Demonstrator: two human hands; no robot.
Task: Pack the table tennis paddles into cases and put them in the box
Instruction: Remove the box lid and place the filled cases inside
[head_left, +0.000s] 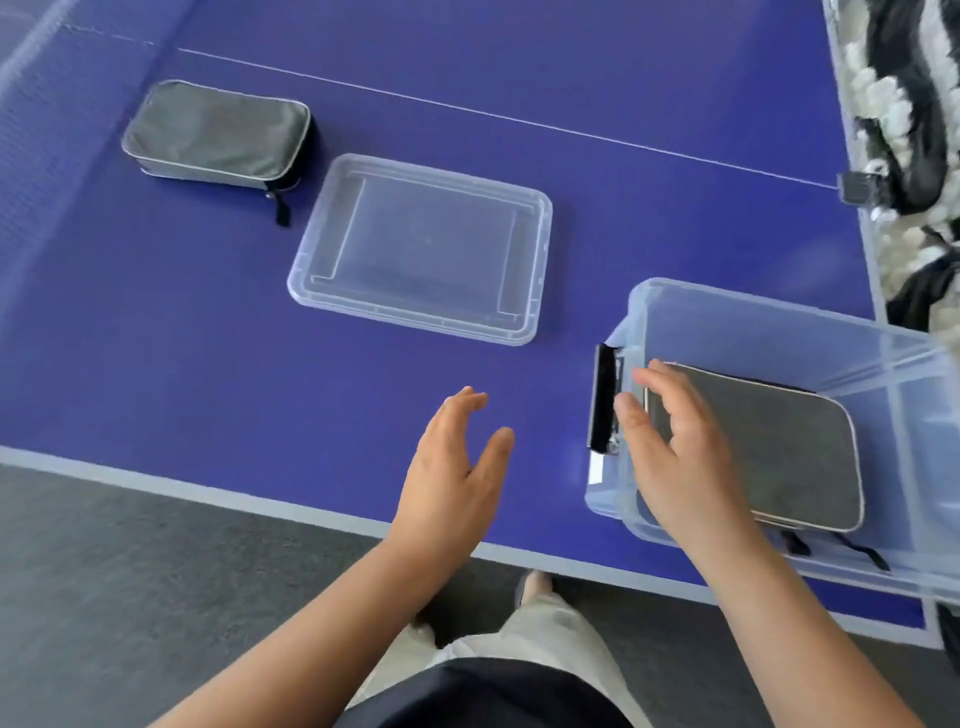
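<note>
Hovering above the blue table tennis table (208, 364), the left hand (452, 467) is spread wide and holds nothing, its fingers slightly curled and its thumb apart from them. The right hand (675, 452) is also open and empty, poised over the near left corner of the clear plastic storage box (779, 322) that stands at the table's right near corner; its fingertips hang above the box rim and the end of the grey zipped fabric paddle case (779, 452) lying flat on the box floor, though whether they touch the case cannot be told from this angle. A black clip handle (602, 400) sits on the box's left end, just beside the right hand's thumb. Well to the left and farther back, a second grey zipped fabric case with black sides (213, 132) lies closed on the table, its zip pull trailing toward the viewer. Between that case and the box, the clear plastic rectangular lid (421, 249) rests flat on the table surface, apart from both. No bare paddle shows anywhere in view. Below the table edge, light trousers (545, 629) and grey carpet (130, 571) are visible.
</note>
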